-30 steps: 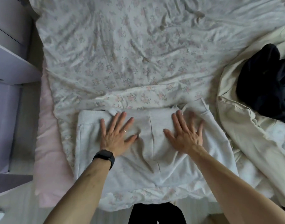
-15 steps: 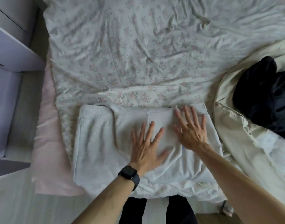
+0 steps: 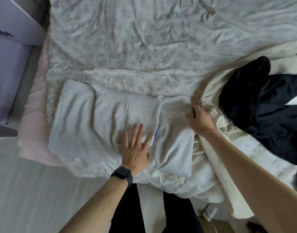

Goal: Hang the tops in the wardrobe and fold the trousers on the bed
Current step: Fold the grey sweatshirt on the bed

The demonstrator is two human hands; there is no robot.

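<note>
Grey trousers (image 3: pixel 80 125) lie folded on near edge of bed (image 3: pixel 144 39), long axis left-right, waistband end at left. Left hand (image 3: pixel 136 148) flat on middle fold, fingers (image 3: pixel 137 130) straight and spread, pressing. Right hand (image 3: pixel 200 119) at right end of trousers, beside cream cloth (image 3: pixel 228 174); whether it grasps, cannot tell. Since half second ago, right hand has shifted right and left hand nearer.

Ahead of the fingers (image 3: pixel 137 130) of the left hand (image 3: pixel 136 149) and of the right hand (image 3: pixel 200 122), the floral sheet (image 3: pixel 144 39) lies flat and open (creases only). Just right of the right fingers a cream garment (image 3: pixel 211 91) heaps up under a dark garment (image 3: pixel 262 106). Well left of the left fingers, a cabinet (image 3: pixel 9 56) flanks the bed.
</note>
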